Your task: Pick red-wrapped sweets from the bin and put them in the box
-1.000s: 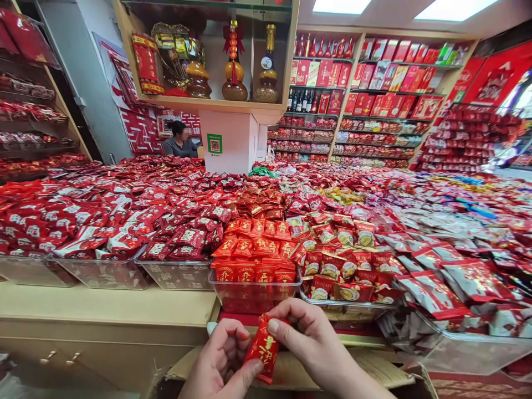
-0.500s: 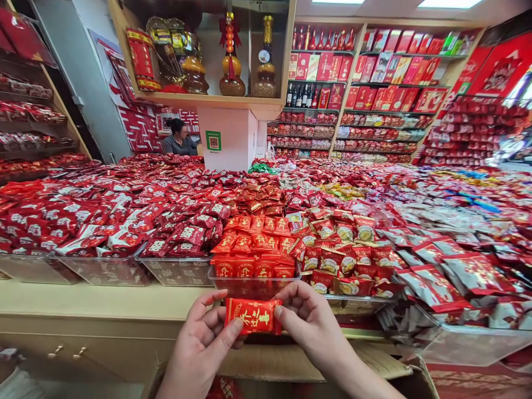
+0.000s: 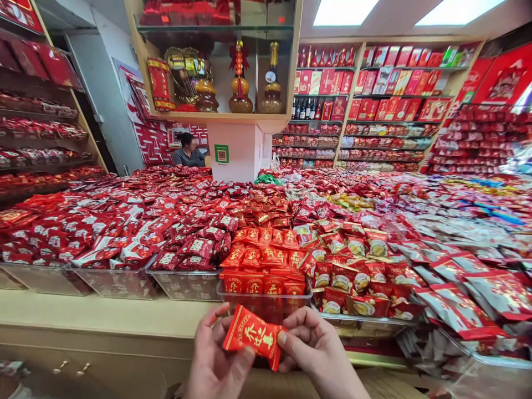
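Between my two hands is a small red candy packet point(image 3: 254, 334) with gold characters, its printed face toward me and its right end tipped down. My left hand point(image 3: 220, 354) supports its left side, thumb along the lower edge and fingers behind. My right hand point(image 3: 310, 346) pinches its right end between thumb and fingers. Just beyond the hands stands a clear plastic bin point(image 3: 266, 301) filled with matching red packets point(image 3: 254, 282), those in front standing in rows.
Bins of dark red packets point(image 3: 187, 249) lie to the left, durian packets point(image 3: 347, 271) and white-red packets point(image 3: 469, 282) to the right. A cream counter ledge point(image 3: 103, 316) runs below. Part of a cardboard box point(image 3: 344, 385) shows under my hands. A person point(image 3: 190, 151) sits behind the display.
The packet has turned from level to slanting, its right end now lower. Both hands still hold it. The whole view has shifted, with the shelves now lower in the picture.
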Motion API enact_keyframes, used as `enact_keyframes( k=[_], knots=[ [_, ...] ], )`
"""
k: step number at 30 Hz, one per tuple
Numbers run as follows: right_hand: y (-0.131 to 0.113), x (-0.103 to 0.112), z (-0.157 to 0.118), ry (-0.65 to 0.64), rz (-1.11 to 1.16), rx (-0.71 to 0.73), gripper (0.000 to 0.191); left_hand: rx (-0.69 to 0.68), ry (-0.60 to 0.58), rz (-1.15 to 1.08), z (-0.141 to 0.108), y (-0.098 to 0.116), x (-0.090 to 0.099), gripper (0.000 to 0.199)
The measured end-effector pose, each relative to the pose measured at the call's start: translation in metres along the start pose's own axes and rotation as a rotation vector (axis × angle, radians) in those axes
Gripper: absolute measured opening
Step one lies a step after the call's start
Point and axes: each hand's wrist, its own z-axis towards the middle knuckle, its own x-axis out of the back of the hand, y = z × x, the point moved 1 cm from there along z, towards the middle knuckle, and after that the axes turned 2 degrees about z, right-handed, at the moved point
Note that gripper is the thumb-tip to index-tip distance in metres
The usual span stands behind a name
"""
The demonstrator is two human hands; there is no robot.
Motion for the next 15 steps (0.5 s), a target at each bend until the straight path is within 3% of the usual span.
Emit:
enact_keyframes(
  k=[5, 8, 11, 15],
  knots=[
    [0.007, -0.006, -0.004, -0.068, 0.001, -0.034, 0.046, 0.015, 0.030, -0.067, -0.002, -0.006, 0.000, 0.068],
    [0.006, -0.008, -0.005, -0.097, 0.058, -0.044, 0.044, 0.053, -0.073, -0.056, 0.008, 0.004, 0.002, 0.066],
    [0.000, -0.010, -0.006, -0.108, 0.085, -0.067, 0.043, -0.010, -0.195, 0.069, 0.037, 0.026, -0.001, 0.054],
    [-0.004, -0.011, -0.009, -0.115, 0.071, -0.057, 0.041, -0.161, -0.320, 0.490, 0.104, 0.049, -0.013, 0.035]
  ],
)
